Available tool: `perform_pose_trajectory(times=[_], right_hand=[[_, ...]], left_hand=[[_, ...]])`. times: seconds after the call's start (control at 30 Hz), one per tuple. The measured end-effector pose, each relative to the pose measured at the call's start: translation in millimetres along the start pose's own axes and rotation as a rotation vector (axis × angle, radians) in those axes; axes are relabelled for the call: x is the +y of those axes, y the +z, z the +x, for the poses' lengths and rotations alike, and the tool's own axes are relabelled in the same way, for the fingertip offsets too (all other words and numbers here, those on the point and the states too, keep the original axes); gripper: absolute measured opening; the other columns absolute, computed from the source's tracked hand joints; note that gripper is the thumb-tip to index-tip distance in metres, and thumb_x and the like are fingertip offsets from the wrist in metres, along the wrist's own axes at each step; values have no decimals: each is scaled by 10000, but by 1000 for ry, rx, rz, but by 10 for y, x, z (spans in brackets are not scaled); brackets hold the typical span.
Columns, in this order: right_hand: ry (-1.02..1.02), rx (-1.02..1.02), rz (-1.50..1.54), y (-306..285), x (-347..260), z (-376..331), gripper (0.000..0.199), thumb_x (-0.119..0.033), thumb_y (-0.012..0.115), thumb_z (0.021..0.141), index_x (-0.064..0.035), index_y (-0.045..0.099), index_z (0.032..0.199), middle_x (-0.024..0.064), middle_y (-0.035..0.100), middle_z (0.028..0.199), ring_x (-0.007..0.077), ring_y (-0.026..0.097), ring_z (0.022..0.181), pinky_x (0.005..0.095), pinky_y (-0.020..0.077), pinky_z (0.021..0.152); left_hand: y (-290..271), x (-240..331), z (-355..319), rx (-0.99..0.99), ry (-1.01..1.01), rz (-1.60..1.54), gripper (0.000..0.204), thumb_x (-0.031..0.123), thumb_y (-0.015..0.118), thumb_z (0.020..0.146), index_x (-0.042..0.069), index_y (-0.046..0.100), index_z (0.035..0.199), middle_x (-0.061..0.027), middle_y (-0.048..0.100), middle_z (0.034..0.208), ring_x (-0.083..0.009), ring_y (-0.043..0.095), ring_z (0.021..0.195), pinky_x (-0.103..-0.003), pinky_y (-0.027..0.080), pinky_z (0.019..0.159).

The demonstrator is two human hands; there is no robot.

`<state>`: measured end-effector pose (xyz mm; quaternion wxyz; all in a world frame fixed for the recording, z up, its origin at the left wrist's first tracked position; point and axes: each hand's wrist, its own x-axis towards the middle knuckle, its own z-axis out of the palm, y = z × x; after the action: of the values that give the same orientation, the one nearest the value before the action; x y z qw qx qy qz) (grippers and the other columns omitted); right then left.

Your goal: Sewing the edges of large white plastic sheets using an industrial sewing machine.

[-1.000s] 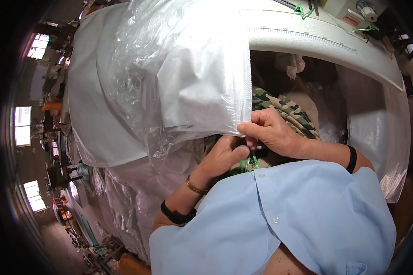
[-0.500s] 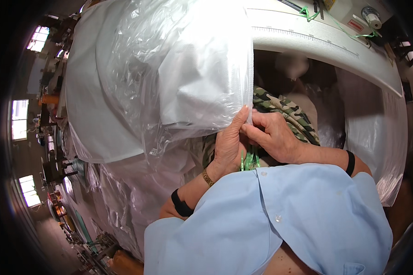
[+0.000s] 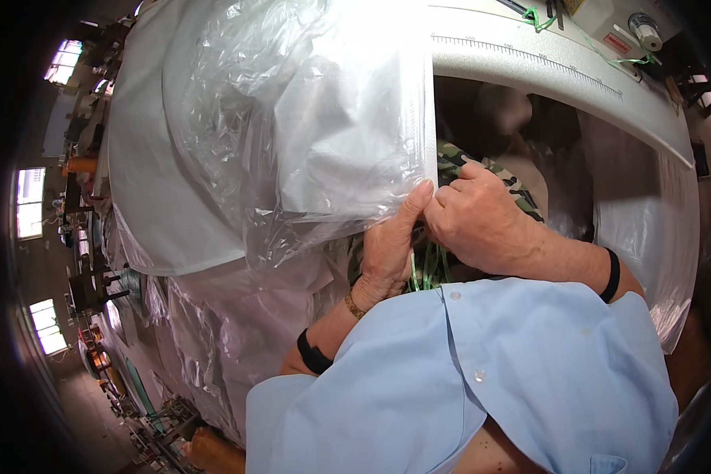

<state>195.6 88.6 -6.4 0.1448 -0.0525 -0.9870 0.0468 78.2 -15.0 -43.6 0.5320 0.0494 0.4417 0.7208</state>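
A sewing workshop: ruler-edged machine table, thread spool, bagged fabric.

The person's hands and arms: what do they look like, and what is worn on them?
Both hands are bare, with no gloves. The left hand has a thin gold-coloured bracelet at the wrist and a black band further up the forearm. The right hand has a black band on its forearm. The forearms are uncovered; a light blue buttoned shirt covers the body below them.

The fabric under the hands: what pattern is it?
Camouflage fabric: green, tan and dark patches, partly hidden by both hands. Seen in the head view.
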Motion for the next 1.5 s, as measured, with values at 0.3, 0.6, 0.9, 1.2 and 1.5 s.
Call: perform_pose_trajectory(times=[0.3, 0.6, 0.9, 1.2, 1.5], right_hand=[[671, 10, 1334, 191, 431, -84, 306, -275, 606, 997, -12, 647, 845, 1, 622, 735, 100, 566, 676, 287, 478, 681], [693, -107, 1610, 306, 466, 31, 302, -284, 635, 986, -25, 660, 833, -11, 617, 759, 54, 534, 688, 232, 465, 652], [773, -50, 1888, 152, 293, 69, 181, -198, 640, 991, -26, 691, 964, -23, 656, 851, 31, 577, 752, 199, 479, 659], [516, -100, 827, 121, 694, 267, 301, -295, 667, 948, -28, 662, 808, 78, 647, 707, 219, 628, 630, 344, 511, 595], [333, 235, -32, 139, 2089, 1163, 319, -313, 663, 900, -27, 625, 1036, 170, 629, 1169, 307, 567, 1156, 443, 443, 968]], left_hand=[[-28, 68, -10, -8, -55, -41, 331, 30, 678, 937, -12, 582, 1251, -100, 675, 1119, -181, 661, 1024, -320, 566, 842], [103, 473, -212, -946, 194, 1064, 366, 154, 788, 807, -17, 688, 1116, -146, 716, 1089, -277, 698, 928, -360, 559, 870], [-32, 419, -14, -460, 1388, 1663, 301, 51, 679, 838, -6, 687, 1133, -144, 639, 1221, -297, 629, 1132, -423, 501, 985], [-154, 411, 115, -562, 1346, 1752, 141, 9, 694, 801, 28, 717, 939, -61, 709, 1014, -217, 690, 1036, -439, 437, 1043], [-232, 367, 300, -597, 1246, 1686, 122, -14, 675, 788, 51, 692, 888, -45, 700, 941, -194, 699, 992, -501, 350, 1121]])
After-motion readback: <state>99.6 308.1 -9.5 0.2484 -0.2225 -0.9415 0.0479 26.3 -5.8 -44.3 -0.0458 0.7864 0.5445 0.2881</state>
